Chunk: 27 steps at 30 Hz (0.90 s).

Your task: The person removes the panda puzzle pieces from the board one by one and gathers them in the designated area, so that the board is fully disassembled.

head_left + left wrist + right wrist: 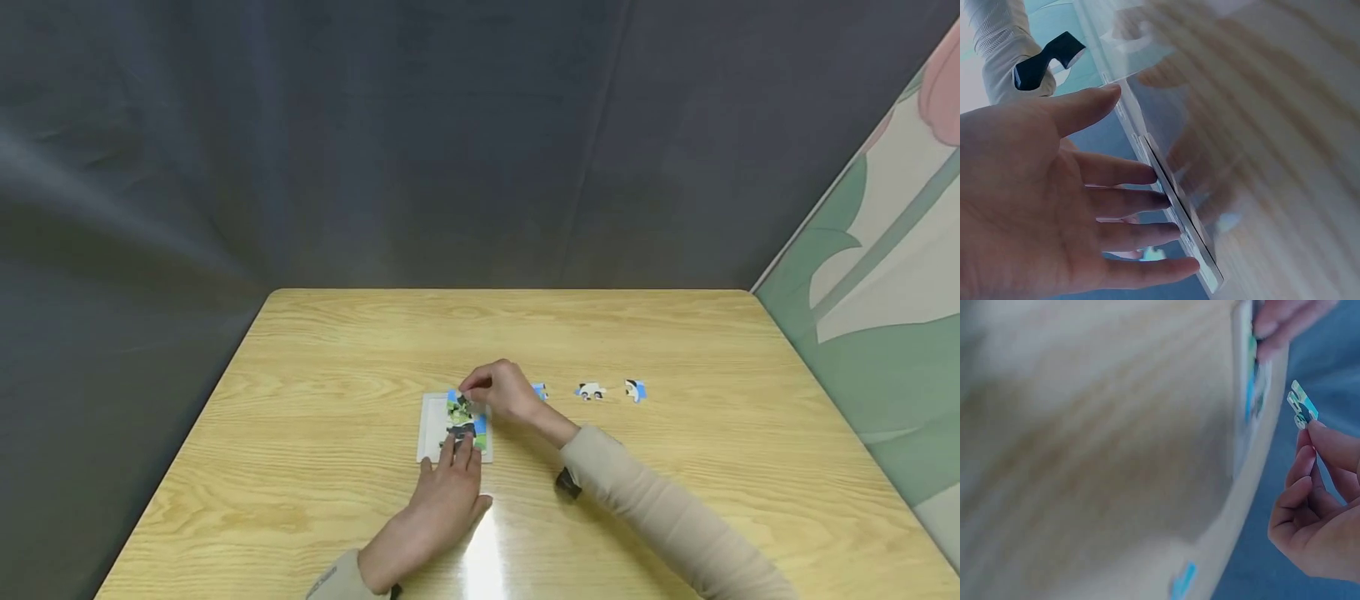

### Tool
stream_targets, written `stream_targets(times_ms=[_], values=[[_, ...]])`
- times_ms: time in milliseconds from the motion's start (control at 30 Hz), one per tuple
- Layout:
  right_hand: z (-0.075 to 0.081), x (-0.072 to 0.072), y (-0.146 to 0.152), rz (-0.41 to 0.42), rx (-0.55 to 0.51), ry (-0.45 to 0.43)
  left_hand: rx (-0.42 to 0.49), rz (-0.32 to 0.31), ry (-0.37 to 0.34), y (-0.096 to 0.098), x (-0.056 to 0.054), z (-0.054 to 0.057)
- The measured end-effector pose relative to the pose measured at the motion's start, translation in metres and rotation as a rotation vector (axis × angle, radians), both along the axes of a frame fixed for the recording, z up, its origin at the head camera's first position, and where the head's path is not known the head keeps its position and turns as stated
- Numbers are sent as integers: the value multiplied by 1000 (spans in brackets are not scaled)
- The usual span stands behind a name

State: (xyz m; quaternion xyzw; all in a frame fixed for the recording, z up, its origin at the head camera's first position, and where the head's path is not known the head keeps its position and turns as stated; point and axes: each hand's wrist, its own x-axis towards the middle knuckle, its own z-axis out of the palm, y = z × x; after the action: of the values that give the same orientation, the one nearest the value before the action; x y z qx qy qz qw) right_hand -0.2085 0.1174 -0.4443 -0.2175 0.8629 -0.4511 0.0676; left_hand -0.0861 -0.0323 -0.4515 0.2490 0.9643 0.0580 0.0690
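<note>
A shallow white puzzle tray (430, 427) lies on the table, with several joined puzzle pieces (481, 427) along its right part. My left hand (447, 498) rests its straight fingertips on the tray's near edge and the pieces there; the left wrist view shows the fingers (1138, 200) spread along that edge. Over the tray's far side, my right hand (508, 390) pinches a puzzle piece (1304, 405) between thumb and index finger. In the right wrist view this piece stands up from the fingertips, green, blue and dark, raised above the tray.
To the right of the tray lie loose puzzle pieces: a blue one (540, 390) partly behind the right wrist, a panda-face one (590, 391) and a blue, black and white one (635, 390). The wooden table (300, 400) meets a dark curtain (480, 150) at the back.
</note>
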Motion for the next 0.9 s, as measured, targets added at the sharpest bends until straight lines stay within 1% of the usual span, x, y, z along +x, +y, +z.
stream_targets(times_ms=[133, 200, 300, 400, 500, 600, 700, 800, 867, 900], values=[[7, -3, 11, -51, 3, 29, 9, -9, 40, -1, -2, -1], [8, -4, 16, -65, 15, 36, 12, -12, 58, -1, -2, -1], [7, -3, 21, -66, 50, 35, 20, -24, 78, -2, -2, 0], [5, -2, 24, -74, 76, 21, 36, -38, 79, 0, -3, 1], [4, 0, 27, -94, 84, 15, 54, -40, 85, 1, -8, 2], [4, 0, 29, -109, 93, 15, 75, -34, 103, -1, -21, 4], [4, 0, 31, -119, 93, 16, 105, -26, 167, -7, -41, 7], [4, 3, 38, -142, 92, 10, 138, -27, 228, -12, -64, 7], [4, 6, 48, -148, 97, 11, 145, -41, 242, -12, -76, 5], [5, 9, 55, -148, 101, 8, 144, -49, 236, -12, -80, 3]])
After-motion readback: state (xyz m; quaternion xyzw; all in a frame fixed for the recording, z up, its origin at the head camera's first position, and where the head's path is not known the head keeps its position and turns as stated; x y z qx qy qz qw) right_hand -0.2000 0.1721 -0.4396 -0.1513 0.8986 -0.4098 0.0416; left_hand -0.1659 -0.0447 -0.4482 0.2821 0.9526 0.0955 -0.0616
